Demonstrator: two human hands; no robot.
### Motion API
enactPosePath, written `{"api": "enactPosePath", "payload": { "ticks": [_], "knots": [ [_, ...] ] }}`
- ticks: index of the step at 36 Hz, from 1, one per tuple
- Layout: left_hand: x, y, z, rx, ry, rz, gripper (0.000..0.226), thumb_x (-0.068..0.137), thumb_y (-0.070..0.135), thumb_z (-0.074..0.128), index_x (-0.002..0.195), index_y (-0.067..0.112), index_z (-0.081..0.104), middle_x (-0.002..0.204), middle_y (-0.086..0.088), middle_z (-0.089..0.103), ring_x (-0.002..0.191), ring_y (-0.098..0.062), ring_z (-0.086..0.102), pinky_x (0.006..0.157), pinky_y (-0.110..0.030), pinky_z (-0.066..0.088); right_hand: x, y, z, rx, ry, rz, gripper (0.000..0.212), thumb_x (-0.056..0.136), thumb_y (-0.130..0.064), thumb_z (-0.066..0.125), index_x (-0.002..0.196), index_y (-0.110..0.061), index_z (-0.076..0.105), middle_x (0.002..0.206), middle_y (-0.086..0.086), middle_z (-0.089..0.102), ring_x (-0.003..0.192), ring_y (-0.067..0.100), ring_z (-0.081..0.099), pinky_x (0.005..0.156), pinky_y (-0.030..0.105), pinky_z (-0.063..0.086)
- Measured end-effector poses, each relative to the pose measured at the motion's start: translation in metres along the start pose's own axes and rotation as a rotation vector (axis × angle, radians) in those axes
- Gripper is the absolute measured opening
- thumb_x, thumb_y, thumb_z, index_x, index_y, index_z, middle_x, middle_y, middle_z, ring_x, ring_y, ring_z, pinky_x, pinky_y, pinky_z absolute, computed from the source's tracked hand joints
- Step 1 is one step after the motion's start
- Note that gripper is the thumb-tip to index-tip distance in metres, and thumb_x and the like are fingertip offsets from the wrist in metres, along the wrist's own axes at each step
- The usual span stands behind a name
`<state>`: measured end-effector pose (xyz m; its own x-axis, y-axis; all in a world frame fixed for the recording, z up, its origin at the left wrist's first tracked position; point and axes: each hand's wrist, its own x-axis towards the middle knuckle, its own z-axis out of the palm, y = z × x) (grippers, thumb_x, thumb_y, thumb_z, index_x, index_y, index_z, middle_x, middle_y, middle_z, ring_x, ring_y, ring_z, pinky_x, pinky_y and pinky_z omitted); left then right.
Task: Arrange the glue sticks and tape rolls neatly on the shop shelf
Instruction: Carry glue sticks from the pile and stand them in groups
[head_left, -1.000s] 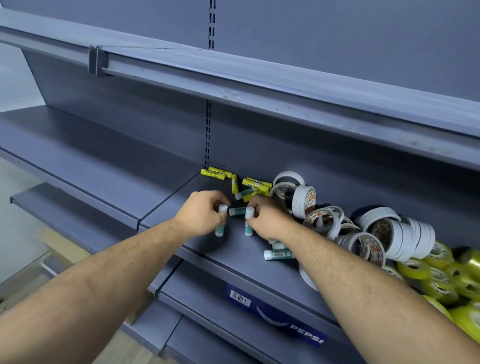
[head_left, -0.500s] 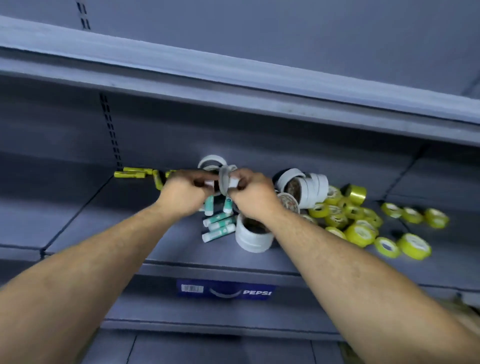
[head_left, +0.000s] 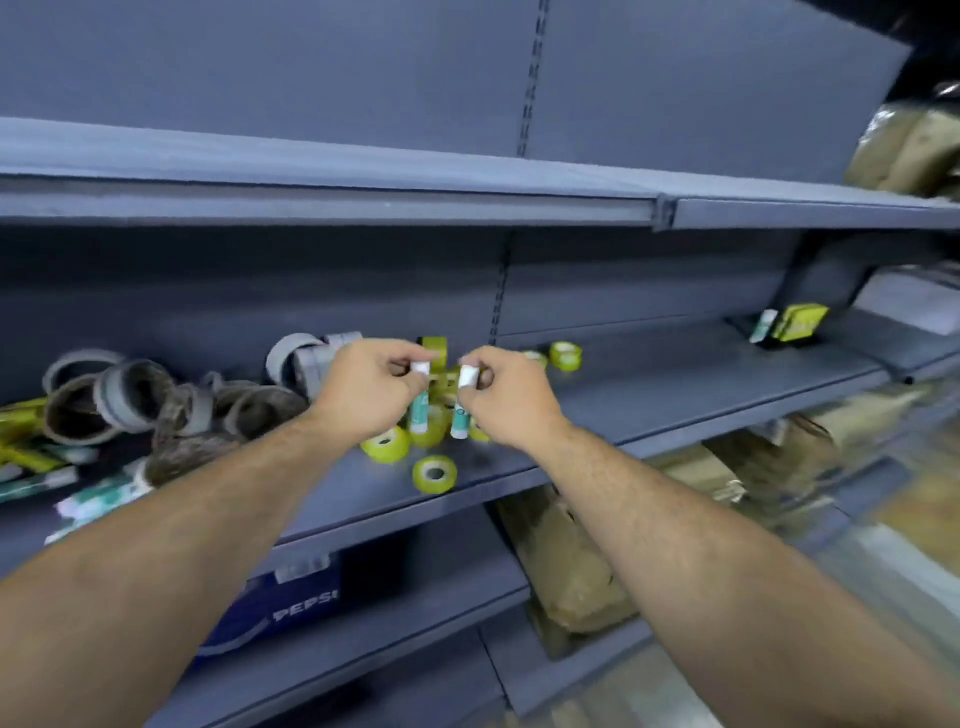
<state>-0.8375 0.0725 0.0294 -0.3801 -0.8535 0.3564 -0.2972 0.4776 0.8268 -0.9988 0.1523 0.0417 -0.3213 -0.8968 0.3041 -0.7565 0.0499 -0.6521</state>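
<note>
Grip: left hand (head_left: 374, 389) pinches a glue stick (head_left: 420, 411) by its white cap; right hand (head_left: 511, 402) pinches a second glue stick (head_left: 460, 415). Both hang upright over yellow tape rolls (head_left: 435, 474) on the shelf (head_left: 675, 395), likely for standing them together.

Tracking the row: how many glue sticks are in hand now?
2. One glue stick, pinched by its cap, in the left hand; a second glue stick in the right hand; palms may hide more.

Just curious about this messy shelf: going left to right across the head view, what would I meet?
Loose glue sticks, pale tape rolls, left hand, left-hand glue stick, right-hand glue stick, right hand, yellow tape roll, yellow box.
</note>
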Motion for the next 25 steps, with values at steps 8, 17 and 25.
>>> {"api": "enactPosePath", "payload": {
  "ticks": [8,17,25],
  "knots": [
    [0.015,0.086,0.164,-0.068,-0.129,0.047,0.027,0.089,0.014,0.067,0.090,0.039,0.076,0.048,0.015,0.051,0.047,-0.011,0.039,0.048,-0.019,0.034,-0.025,0.124,-0.132,-0.044,0.105,0.132,0.018,0.080,-0.013,0.062,0.092,-0.024,0.070,0.057,-0.012,0.056,0.062,0.009,0.054,0.060,0.022,0.043],
    [0.038,0.167,0.326,-0.107,-0.294,0.151,0.022,0.090,0.012,0.067,0.102,0.026,0.078,0.043,0.021,0.049,0.040,-0.003,0.040,0.044,-0.010,0.028,-0.048,0.244,-0.249,-0.050,0.236,0.299,0.026,0.083,-0.012,0.062,0.105,-0.025,0.069,0.068,-0.014,0.059,0.071,0.008,0.057,0.065,0.018,0.044],
    [0.078,0.203,0.455,-0.126,-0.440,0.213,0.022,0.089,0.012,0.066,0.103,0.025,0.078,0.048,0.024,0.055,0.046,0.002,0.048,0.049,-0.007,0.031,-0.040,0.343,-0.316,-0.094,0.308,0.452,0.032,0.089,-0.020,0.063,0.120,-0.026,0.067,0.084,-0.008,0.067,0.079,0.013,0.065,0.073,0.030,0.056]
  ]
}}
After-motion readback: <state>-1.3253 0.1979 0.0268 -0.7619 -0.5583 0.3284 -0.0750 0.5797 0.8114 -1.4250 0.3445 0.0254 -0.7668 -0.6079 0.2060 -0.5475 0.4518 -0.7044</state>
